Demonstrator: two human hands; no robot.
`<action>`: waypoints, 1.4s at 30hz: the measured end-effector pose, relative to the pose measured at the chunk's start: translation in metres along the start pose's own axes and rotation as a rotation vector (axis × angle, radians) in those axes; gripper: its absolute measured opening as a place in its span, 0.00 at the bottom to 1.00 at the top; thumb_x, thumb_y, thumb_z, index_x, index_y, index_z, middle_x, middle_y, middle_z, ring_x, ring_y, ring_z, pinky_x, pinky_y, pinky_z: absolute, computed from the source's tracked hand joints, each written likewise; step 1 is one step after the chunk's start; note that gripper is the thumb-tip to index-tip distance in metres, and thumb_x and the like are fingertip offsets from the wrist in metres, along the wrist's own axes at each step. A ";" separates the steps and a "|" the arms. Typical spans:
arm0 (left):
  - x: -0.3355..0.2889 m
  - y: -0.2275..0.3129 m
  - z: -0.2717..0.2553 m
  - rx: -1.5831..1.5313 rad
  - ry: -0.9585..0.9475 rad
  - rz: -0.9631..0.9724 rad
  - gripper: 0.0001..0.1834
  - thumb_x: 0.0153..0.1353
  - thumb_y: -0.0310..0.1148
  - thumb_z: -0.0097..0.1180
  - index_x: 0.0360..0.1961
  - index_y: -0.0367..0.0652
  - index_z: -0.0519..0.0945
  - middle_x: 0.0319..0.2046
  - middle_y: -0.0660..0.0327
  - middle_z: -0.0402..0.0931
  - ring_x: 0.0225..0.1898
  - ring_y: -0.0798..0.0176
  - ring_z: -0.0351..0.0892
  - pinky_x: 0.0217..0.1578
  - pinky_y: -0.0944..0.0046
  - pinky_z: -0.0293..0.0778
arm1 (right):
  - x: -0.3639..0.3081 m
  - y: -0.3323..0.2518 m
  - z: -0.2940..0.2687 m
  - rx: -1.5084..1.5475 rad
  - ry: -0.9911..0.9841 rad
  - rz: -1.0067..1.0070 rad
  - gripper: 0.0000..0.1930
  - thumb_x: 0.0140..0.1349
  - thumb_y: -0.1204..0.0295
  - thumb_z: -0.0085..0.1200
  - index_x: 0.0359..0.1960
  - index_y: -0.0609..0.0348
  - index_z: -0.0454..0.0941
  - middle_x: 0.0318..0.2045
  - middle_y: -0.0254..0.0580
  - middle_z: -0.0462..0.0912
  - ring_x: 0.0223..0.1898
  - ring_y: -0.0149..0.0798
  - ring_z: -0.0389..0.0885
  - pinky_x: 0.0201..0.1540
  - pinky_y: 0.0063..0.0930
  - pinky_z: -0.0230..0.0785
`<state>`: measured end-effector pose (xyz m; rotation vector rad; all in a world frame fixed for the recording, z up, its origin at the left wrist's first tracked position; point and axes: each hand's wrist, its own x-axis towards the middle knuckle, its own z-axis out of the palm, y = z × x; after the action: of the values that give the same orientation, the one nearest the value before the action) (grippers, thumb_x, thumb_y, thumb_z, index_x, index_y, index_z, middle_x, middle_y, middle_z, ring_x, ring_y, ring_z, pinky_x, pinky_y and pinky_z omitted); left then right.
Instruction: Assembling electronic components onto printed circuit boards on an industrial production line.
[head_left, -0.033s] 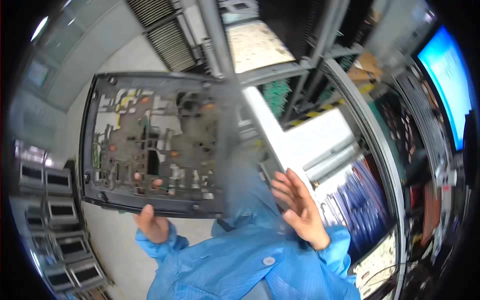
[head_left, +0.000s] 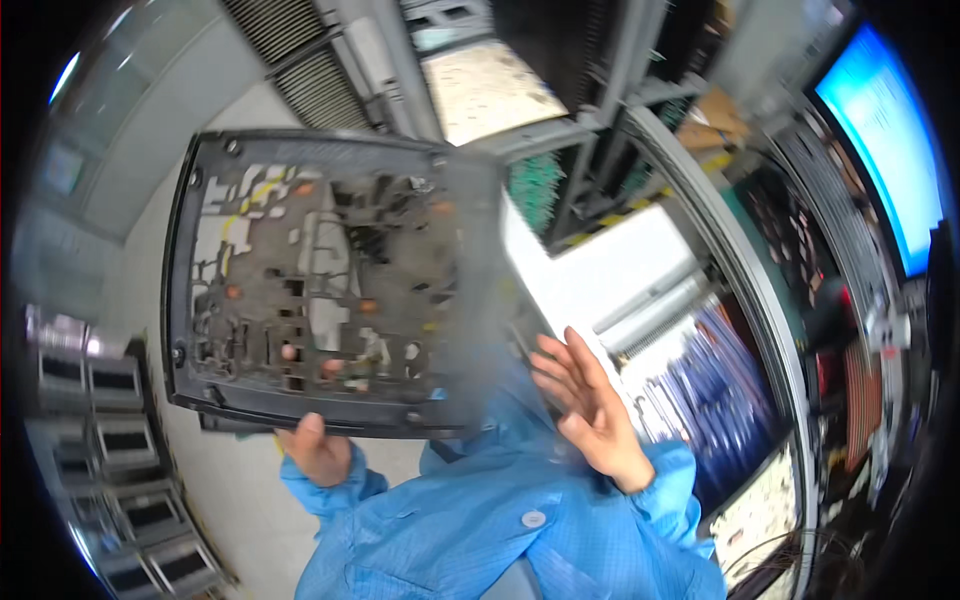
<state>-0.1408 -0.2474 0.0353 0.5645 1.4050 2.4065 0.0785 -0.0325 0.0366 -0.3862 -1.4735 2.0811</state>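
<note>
My left hand [head_left: 318,450] grips the near edge of a dark rectangular soldering pallet [head_left: 310,405]. Its thumb lies on the rim, and fingertips show through the cut-outs from beneath. Many irregular openings and a few orange spots cover the pallet's face; its right side is smeared and see-through. To the right of the pallet, my right hand [head_left: 598,420] is open and touches nothing, fingers stretched out and palm turned towards the pallet. Beyond this hand is a bright white surface [head_left: 620,270] within a metal-framed rack.
A grey metal post [head_left: 740,240] of the rack runs down the right, with blue-purple stacked sheets [head_left: 710,390] behind it. A lit screen [head_left: 880,150] stands at far right. Several framed trays [head_left: 150,515] line the lower left. Ribbed dark panels [head_left: 310,85] stand at the back.
The pallet and my left hand have shifted slightly right. My right hand sits a little further left and remains open. The surroundings have slid left in the view.
</note>
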 end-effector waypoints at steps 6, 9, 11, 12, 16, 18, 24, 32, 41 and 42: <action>0.022 -0.066 0.092 -0.149 -0.541 -0.512 0.48 0.56 0.56 0.57 0.71 0.49 0.50 0.66 0.52 0.56 0.62 0.40 0.65 0.59 0.34 0.66 | -0.044 -0.013 -0.043 0.305 0.666 -0.058 0.31 0.64 0.77 0.52 0.68 0.61 0.55 0.55 0.48 0.74 0.50 0.39 0.78 0.51 0.35 0.74; 0.088 -0.084 0.138 -0.555 -0.817 -0.628 0.61 0.53 0.80 0.33 0.70 0.35 0.51 0.67 0.46 0.57 0.66 0.42 0.59 0.67 0.39 0.53 | -0.092 -0.039 -0.074 0.210 0.902 -0.155 0.26 0.63 0.81 0.49 0.64 0.65 0.61 0.51 0.48 0.78 0.46 0.39 0.81 0.47 0.32 0.77; 0.119 -0.108 0.173 -0.198 -1.035 -0.717 0.54 0.62 0.73 0.26 0.67 0.28 0.58 0.65 0.47 0.60 0.65 0.52 0.62 0.66 0.55 0.55 | -0.122 -0.033 -0.093 0.147 1.012 -0.162 0.26 0.63 0.81 0.49 0.64 0.65 0.61 0.51 0.48 0.79 0.47 0.38 0.81 0.49 0.30 0.76; 0.123 -0.128 0.182 -0.089 -1.120 -0.747 0.51 0.65 0.70 0.25 0.66 0.28 0.59 0.64 0.48 0.63 0.64 0.56 0.63 0.65 0.60 0.56 | -0.135 -0.033 -0.100 0.122 1.046 -0.153 0.26 0.63 0.81 0.49 0.63 0.65 0.62 0.51 0.48 0.79 0.47 0.38 0.81 0.50 0.30 0.76; 0.089 -0.162 0.225 0.308 -1.111 -0.828 0.34 0.71 0.53 0.42 0.63 0.31 0.65 0.61 0.54 0.66 0.62 0.62 0.63 0.64 0.65 0.56 | -0.160 -0.018 -0.123 0.110 1.177 -0.158 0.25 0.62 0.83 0.48 0.63 0.65 0.63 0.53 0.48 0.78 0.50 0.38 0.80 0.52 0.31 0.74; 0.084 -0.182 0.221 0.365 -1.103 -0.832 0.33 0.71 0.50 0.45 0.63 0.30 0.65 0.62 0.55 0.66 0.62 0.64 0.63 0.63 0.66 0.56 | -0.161 -0.017 -0.129 0.127 1.182 -0.146 0.26 0.61 0.84 0.48 0.63 0.65 0.63 0.54 0.47 0.77 0.52 0.38 0.79 0.55 0.31 0.72; 0.080 -0.164 0.245 0.466 -1.221 -0.820 0.26 0.71 0.42 0.45 0.64 0.37 0.62 0.58 0.54 0.67 0.61 0.63 0.62 0.62 0.67 0.57 | -0.160 -0.011 -0.137 0.074 1.256 -0.088 0.28 0.61 0.87 0.43 0.66 0.69 0.59 0.59 0.48 0.73 0.58 0.38 0.73 0.63 0.30 0.61; 0.077 -0.172 0.225 0.416 -1.299 -0.638 0.28 0.72 0.43 0.44 0.64 0.35 0.60 0.58 0.56 0.64 0.60 0.64 0.62 0.61 0.64 0.56 | -0.158 -0.007 -0.139 0.048 1.271 -0.010 0.28 0.64 0.83 0.45 0.67 0.69 0.57 0.60 0.48 0.71 0.59 0.39 0.71 0.64 0.30 0.58; 0.219 -0.118 0.219 1.201 0.150 0.850 0.56 0.56 0.39 0.64 0.68 0.25 0.34 0.69 0.33 0.29 0.72 0.40 0.35 0.70 0.51 0.36 | -0.037 -0.088 -0.118 -0.715 0.773 0.070 0.20 0.68 0.76 0.49 0.61 0.64 0.66 0.54 0.46 0.75 0.57 0.36 0.72 0.60 0.28 0.63; 0.247 -0.110 0.209 1.125 0.327 0.844 0.55 0.57 0.38 0.62 0.68 0.24 0.34 0.69 0.33 0.32 0.71 0.39 0.37 0.70 0.51 0.38 | 0.011 -0.093 -0.113 -0.571 0.528 0.137 0.18 0.68 0.76 0.50 0.58 0.64 0.68 0.51 0.44 0.78 0.54 0.34 0.74 0.58 0.26 0.65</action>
<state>-0.2524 0.0730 0.0776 1.2253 3.1739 1.9760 0.1545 0.0831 0.0836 -1.1802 -1.6975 1.4409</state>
